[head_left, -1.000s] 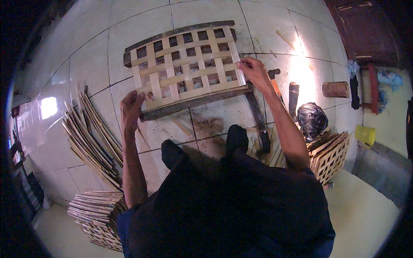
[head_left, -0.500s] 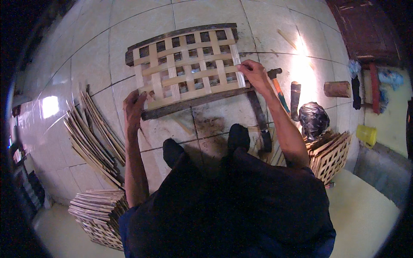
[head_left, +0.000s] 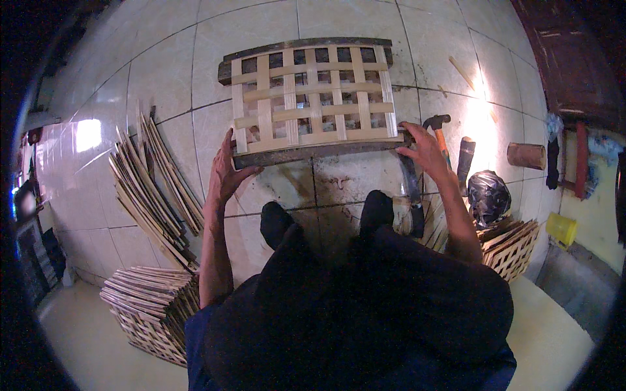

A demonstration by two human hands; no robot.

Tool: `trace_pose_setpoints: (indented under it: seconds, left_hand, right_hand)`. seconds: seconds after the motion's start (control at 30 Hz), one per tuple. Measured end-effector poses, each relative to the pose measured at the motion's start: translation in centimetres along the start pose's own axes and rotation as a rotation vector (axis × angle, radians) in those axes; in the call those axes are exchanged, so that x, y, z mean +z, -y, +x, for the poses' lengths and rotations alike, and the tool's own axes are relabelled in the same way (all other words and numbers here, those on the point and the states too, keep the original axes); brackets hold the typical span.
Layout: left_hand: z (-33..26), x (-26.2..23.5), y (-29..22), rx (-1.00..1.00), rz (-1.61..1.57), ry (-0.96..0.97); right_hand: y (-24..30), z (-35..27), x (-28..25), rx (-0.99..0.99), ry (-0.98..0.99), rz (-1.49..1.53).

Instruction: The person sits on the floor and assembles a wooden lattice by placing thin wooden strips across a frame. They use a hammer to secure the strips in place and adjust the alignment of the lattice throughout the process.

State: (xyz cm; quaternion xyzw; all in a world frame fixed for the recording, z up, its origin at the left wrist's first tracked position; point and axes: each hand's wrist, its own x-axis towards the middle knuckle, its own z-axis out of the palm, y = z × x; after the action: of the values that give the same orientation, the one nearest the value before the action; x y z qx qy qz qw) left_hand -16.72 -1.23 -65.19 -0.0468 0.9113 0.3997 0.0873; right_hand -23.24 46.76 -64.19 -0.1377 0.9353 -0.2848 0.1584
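Note:
A wooden frame with two dark bars (head_left: pixel 280 158) holds a flat woven panel of pale bamboo strips (head_left: pixel 315 111), its open squares showing between the strips. At the near bar's left end is my left hand (head_left: pixel 225 174), its thumb along the front side and its fingers at the end. My right hand (head_left: pixel 427 153) grips the opposite end of that bar, thumb below and fingers above. A knife with a dark blade (head_left: pixel 411 179) lies just below my right hand, partly under the frame. Beside that hand lies a hammer (head_left: pixel 440 138) with an orange handle.
Long loose strips (head_left: pixel 153 189) lie on the tiles at left, above a stack of woven panels (head_left: pixel 147 319). More panels (head_left: pixel 514 251) stand at right by a black plastic bundle (head_left: pixel 489 195). A wooden block (head_left: pixel 526 155) and a yellow cup (head_left: pixel 561 229) are farther right.
Both hands have shifted from the panel's side strips to the ends of the near bar. The whole scene sits farther right as the view has turned.

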Motion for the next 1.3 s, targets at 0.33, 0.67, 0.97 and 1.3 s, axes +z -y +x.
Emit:
trace_pose_setpoints:
  seconds: [0.33,0.67,0.97,1.3]
  left_hand:
    - [0.6,-0.6,0.6,-0.019,-0.138,0.004]
    - [5.3,-1.4,-1.4,-0.164,-0.322,0.07]
    - [5.0,-1.3,-1.8,-0.132,-0.364,0.05]
    - [4.9,-0.9,-1.5,-0.133,-0.355,0.046]
  right_hand:
    - [1.2,0.3,-0.3,-0.005,-0.117,-0.067]
    - [0.4,5.1,2.0,0.191,-0.336,0.266]
    - [1.5,3.8,2.0,0.232,-0.346,0.322]
    - [0.1,4.1,2.9,0.146,-0.427,0.31]
